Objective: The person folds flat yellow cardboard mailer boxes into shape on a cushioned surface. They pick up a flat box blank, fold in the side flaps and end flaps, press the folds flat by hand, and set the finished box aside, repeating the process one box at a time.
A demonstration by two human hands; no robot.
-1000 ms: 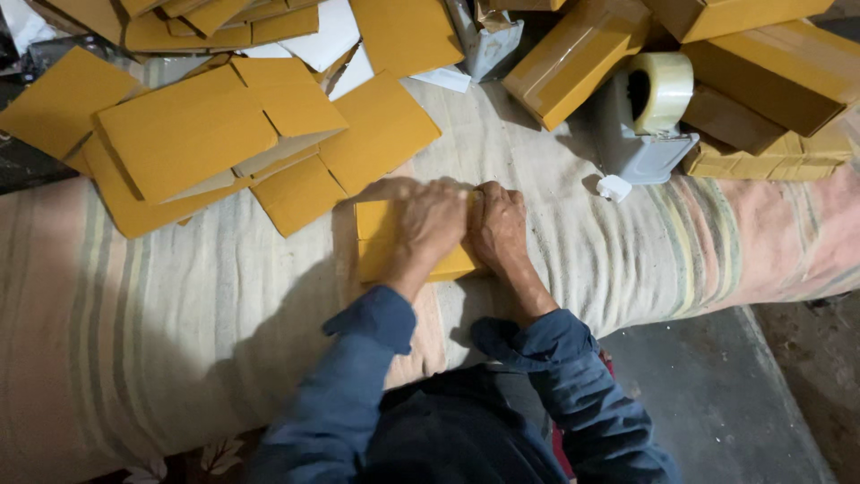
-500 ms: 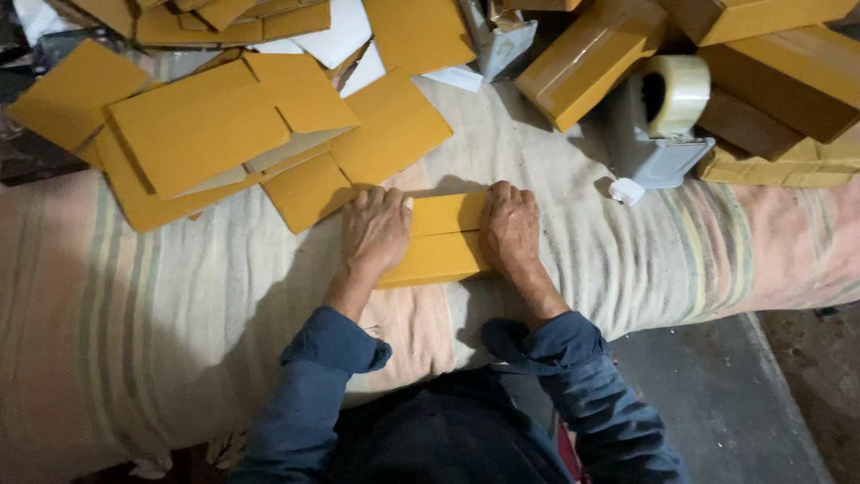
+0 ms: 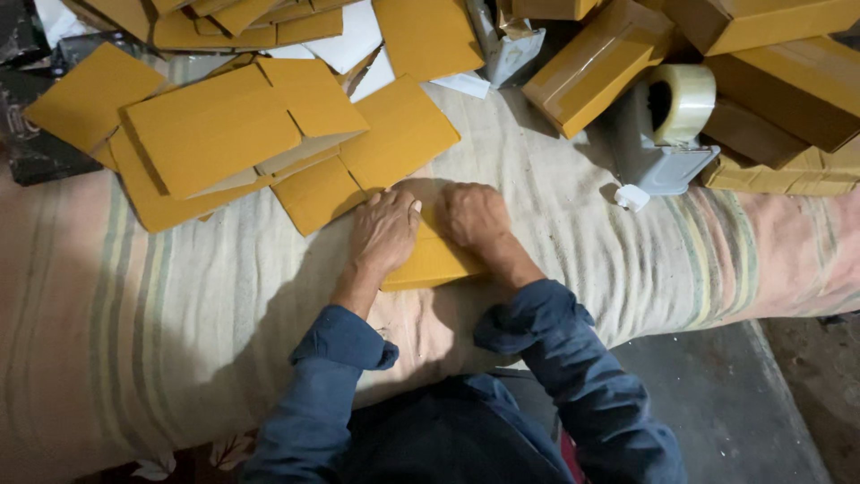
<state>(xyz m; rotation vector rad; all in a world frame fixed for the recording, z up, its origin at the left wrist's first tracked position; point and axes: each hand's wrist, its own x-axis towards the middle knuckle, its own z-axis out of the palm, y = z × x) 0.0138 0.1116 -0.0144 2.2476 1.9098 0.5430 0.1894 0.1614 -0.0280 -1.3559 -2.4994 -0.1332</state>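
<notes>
**Both hands flat on a folded yellow card**

The striped cloth (image 3: 179,341) covers the whole surface, the biggest thing here. Beyond the tape dispenser (image 3: 667,134), at the far edge, taped brown boxes (image 3: 591,72) are stacked; well to the dispenser's left sprawls a heap of flat yellow cardboard blanks (image 3: 215,134). Nearer the person than the dispenser, and left of it, lies the small yellow card piece (image 3: 430,260), flat on the cloth. The left hand (image 3: 385,233) presses on its left part, fingers together and laid flat. The right hand (image 3: 473,215) bears on its right part, fingers curled down; neither grips it.
</notes>
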